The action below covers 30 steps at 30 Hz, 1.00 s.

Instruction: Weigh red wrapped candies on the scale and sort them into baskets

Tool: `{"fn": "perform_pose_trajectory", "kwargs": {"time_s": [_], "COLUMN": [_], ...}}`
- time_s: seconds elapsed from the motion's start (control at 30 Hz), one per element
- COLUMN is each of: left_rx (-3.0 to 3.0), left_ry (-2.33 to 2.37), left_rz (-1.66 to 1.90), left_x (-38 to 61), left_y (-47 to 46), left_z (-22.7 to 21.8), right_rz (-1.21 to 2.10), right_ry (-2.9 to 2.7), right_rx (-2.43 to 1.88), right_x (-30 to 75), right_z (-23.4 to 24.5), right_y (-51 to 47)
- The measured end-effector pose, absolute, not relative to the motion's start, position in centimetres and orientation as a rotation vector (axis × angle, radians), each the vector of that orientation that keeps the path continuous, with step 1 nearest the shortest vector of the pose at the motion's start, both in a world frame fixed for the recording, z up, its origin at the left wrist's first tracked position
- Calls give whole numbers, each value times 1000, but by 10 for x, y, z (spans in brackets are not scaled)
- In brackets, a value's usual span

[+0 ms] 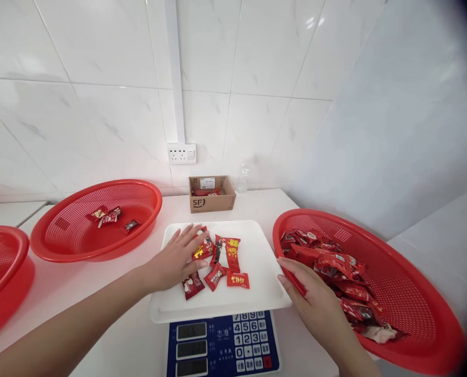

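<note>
My left hand point(178, 257) lies over the left part of a white tray point(262, 283), fingers spread, partly covering a red candy packet point(204, 246). Beside it on the tray are a larger red packet with yellow print point(227, 252), a dark red packet point(193, 286) and two small red wrapped candies, one with a white pattern point(214, 276) and one with yellow print point(238, 279). My right hand point(310, 293) is at the near rim of the right red basket point(410, 298), thumb and fingers around the rim, close to the tray's right edge. Many red packets fill that basket.
The tray sits on a blue scale point(223, 345) with a keypad. At left stand a red basket point(96, 241) with several packets and another red basket point(1, 283), cut off by the frame. By the wall are a cardboard box point(212, 203) and a clear plastic bottle point(243, 178).
</note>
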<state>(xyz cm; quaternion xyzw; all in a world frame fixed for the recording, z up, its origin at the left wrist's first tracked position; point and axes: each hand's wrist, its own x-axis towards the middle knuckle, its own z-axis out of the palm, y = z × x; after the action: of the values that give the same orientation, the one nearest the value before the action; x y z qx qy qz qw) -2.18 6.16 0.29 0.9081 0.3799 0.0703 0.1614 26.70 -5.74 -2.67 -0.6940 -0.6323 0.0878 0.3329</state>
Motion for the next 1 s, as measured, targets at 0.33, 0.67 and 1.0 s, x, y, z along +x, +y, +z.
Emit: {"fn": "perform_pose_trajectory", "kwargs": {"time_s": [0.33, 0.67, 1.0], "left_rx": [2606, 2666, 2653], "left_ry": [1053, 995, 1179], "left_rz": [69, 41, 171], "left_x": [-27, -33, -40], "left_y": [61, 37, 18], "left_z": [-1, 10, 6], "right_rz": [163, 188, 146], "right_ry": [-1582, -1608, -1631], "right_rx": [-1844, -1864, -1835], "right_x": [283, 280, 279], "right_z": [-42, -42, -43], "right_y": [-58, -60, -60]}}
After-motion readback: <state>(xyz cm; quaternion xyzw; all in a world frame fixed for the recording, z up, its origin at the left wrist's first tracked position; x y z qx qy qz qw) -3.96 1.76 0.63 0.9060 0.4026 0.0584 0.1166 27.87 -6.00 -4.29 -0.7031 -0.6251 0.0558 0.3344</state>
